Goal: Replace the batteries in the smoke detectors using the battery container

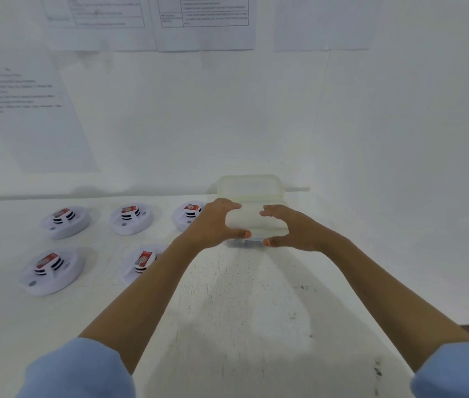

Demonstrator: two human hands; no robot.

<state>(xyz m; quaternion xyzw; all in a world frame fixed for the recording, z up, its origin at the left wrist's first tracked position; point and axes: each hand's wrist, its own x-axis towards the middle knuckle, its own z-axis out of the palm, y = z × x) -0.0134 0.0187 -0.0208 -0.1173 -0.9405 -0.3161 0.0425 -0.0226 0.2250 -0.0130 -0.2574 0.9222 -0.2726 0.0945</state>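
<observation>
A pale white back wall (198, 124) rises behind a white, lightly scuffed worktop (241, 311). Printed paper sheets (204, 24) are stuck along the top of the wall, and a further text sheet (26, 110) hangs at the left.

Head view: five round white plastic smoke detectors lie on the left part of the worktop in two rows. The far row holds the far-left detector (65, 222), the far-middle detector (131, 219) and the far-right detector (185, 218). The near row holds the near-left detector (52, 272) and the near-right detector (141, 262). Each shows a red-topped block over black and white bands at its middle. The left wrist covers the edge of the far-right one, and the left forearm crosses the near-right one.

The translucent whitish rectangular plastic battery container (256, 219) stands at the back of the worktop, close to the wall and just right of the far-right detector. A pale rounded rim of it shows behind the hands; whether the lid is seated cannot be told. Something dark shows through its lower front.

The left hand (216, 222) and right hand (293, 228) are both clamped on the container, one at each end, fingers curled over the top and orange-nailed thumbs on the near side. Light blue sleeves (78, 372) are pushed up both forearms
</observation>
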